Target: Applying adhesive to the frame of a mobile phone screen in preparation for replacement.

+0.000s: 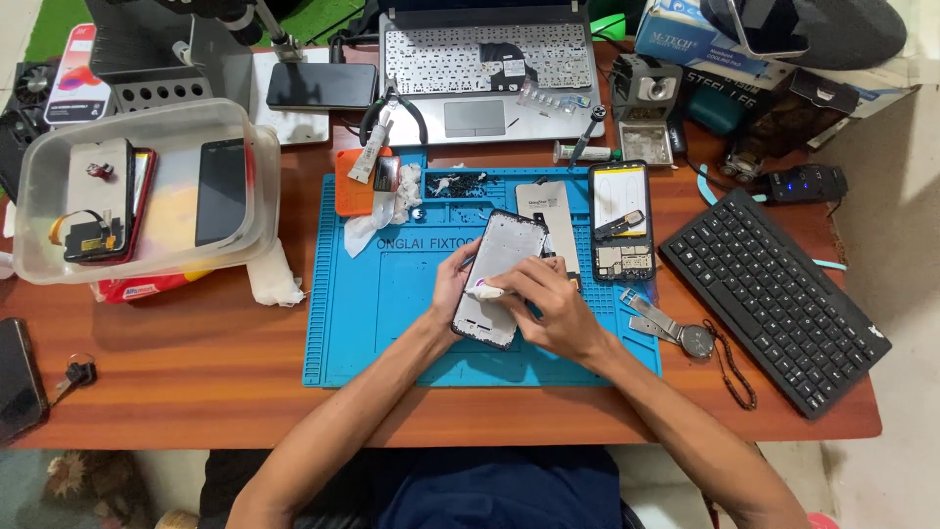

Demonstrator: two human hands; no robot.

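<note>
A phone screen panel (501, 266) lies tilted over the blue repair mat (372, 304), its pale back side up. My left hand (452, 284) grips its left edge from below. My right hand (548, 306) rests on the panel's right side and pinches a small white swab-like piece (484, 291) against its surface. An opened phone body (620, 220) with bare circuit board lies on the mat just right of my hands. A flat rectangular pale part (554, 217) lies between it and the panel.
A black keyboard (774, 299) lies at the right. A wristwatch (685, 333) and bead string sit by the mat's right edge. At left stands a clear plastic tub (137, 122) holding phones. A laptop (480, 69), pliers (392, 108), glue tube and crumpled tissue sit behind the mat.
</note>
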